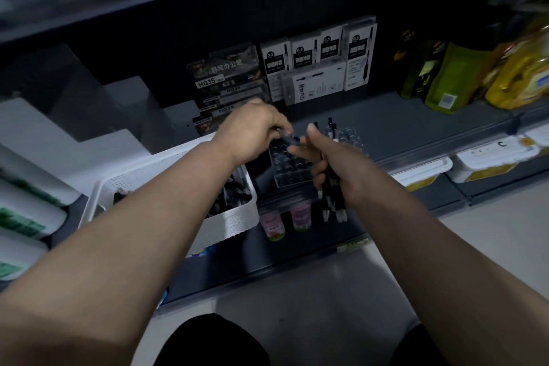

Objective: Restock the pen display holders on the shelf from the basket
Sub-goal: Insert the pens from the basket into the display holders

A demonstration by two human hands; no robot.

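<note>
A white perforated basket point(228, 221) with several black pens stands on the shelf edge at the left, partly hidden by my left forearm. Just right of it sits a clear pen display holder point(286, 171) with rows of round holes, and a second clear holder point(350, 138) behind it has two pens standing in it. My left hand point(252, 131) pinches one pen point(289, 136) by its end above the front holder. My right hand point(329, 163) grips a bundle of black pens point(334, 205) that hang down below the fist, close to the left hand's fingertips.
Boxes of pens, white point(315, 68) and black point(225, 80), stand at the back of the dark shelf point(416, 125). Green and yellow packs point(445, 80) fill the right. Small pink bottles point(285, 220) sit on the shelf below, white packages point(26, 202) at the left, my knees at the bottom.
</note>
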